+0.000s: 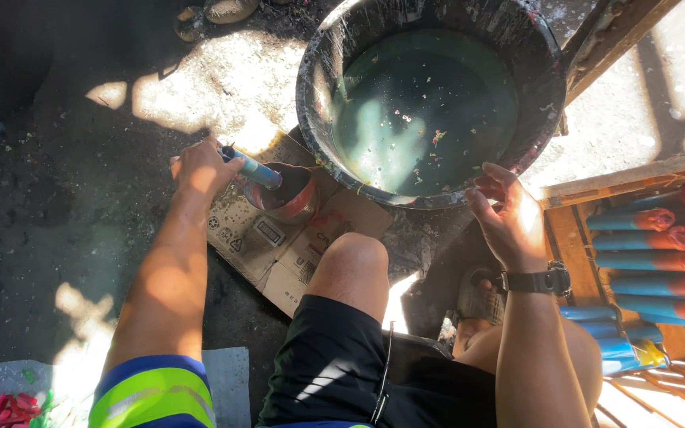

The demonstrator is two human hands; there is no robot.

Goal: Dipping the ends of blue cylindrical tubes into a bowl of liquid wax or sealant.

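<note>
over the cardboard (279, 254), the left hand (204, 170) grips a blue tube (251, 168) — its tip in a small red pot (291, 194), seemingly dipping; right hand (509, 218) spread, empty, by the tub (430, 95) — lifting out cleanly wants care.

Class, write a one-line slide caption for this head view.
Left hand dips a blue tube into a small bowl beside a big black basin.

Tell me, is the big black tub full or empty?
Partly full. The big black tub holds dark greenish water with small bits floating on it, and bare, stained inner wall shows above the waterline.
</note>
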